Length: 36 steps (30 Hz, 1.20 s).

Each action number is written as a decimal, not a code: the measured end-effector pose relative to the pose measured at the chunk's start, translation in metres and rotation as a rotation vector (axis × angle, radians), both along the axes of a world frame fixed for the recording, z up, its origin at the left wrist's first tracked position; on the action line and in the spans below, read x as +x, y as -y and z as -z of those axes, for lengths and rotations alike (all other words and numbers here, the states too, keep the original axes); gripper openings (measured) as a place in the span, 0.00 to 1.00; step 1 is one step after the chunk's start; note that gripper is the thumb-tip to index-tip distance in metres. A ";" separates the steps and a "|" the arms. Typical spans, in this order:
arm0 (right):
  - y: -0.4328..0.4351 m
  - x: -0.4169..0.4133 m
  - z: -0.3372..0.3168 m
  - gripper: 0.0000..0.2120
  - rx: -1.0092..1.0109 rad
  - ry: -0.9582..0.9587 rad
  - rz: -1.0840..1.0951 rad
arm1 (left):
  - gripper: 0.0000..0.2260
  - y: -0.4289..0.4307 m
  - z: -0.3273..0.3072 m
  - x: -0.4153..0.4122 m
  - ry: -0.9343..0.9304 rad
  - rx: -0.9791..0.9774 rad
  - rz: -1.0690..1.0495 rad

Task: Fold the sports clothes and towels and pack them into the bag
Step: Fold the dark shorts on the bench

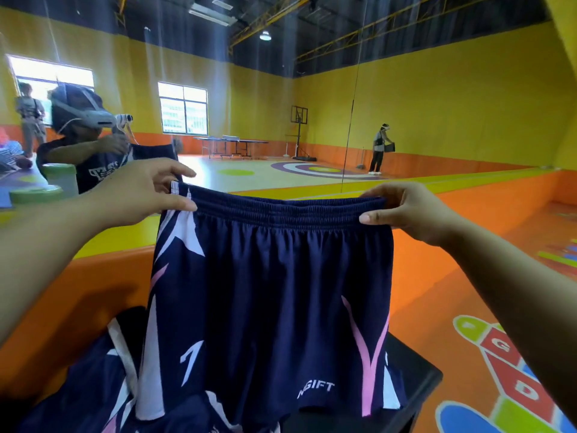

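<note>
I hold up a pair of navy sports shorts (268, 295) with white and pink stripes, hanging straight down in front of me. My left hand (140, 195) pinches the left end of the elastic waistband between thumb and fingers. My right hand (409, 210) grips the right end of the waistband. Below the shorts lies another navy garment (103, 392) with white stripes, partly hidden by the hanging shorts. It rests on a black table (412, 376). No bag or towel is in view.
An orange padded wall (78, 295) runs behind the table. A person wearing a headset (84, 132) stands at the left holding dark clothing. Another person (379, 148) stands far off on the court. Coloured floor markings (505, 370) lie at the right.
</note>
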State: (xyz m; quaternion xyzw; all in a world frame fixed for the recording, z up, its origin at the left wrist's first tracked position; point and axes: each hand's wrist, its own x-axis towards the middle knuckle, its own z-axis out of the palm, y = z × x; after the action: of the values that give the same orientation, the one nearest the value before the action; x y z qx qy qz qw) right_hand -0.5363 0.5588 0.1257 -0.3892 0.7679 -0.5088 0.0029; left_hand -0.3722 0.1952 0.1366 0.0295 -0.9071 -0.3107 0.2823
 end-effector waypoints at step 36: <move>0.061 0.054 0.012 0.07 -0.132 -0.199 -0.203 | 0.15 -0.114 0.002 -0.010 -0.109 0.013 0.512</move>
State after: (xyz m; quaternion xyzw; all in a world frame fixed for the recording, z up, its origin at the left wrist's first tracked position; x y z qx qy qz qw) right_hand -0.4822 0.4976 0.1136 -0.5127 0.6860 -0.5140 -0.0474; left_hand -0.3822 0.3091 0.1348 -0.2160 -0.8663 -0.3792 0.2429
